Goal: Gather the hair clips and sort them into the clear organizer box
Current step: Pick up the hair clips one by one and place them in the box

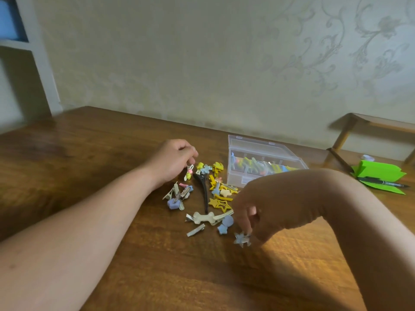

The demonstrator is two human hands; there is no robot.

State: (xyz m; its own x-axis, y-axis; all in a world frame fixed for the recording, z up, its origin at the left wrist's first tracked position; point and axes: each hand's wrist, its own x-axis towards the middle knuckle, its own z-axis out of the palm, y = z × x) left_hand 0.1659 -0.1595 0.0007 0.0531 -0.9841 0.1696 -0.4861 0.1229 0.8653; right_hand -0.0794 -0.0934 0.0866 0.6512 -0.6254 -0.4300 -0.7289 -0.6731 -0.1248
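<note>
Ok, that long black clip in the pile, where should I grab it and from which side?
Pinch the long black clip across its thin lower half, coming straight down from above. It lies flat on the table, with bare wood either side there, while its wider top end is crowded by small clips near the left hand.

The right arm (314,194) hides the clear organizer box's (235,176) near-right corner; the clips (265,167) inside it blur together, their shapes untellable.
</note>
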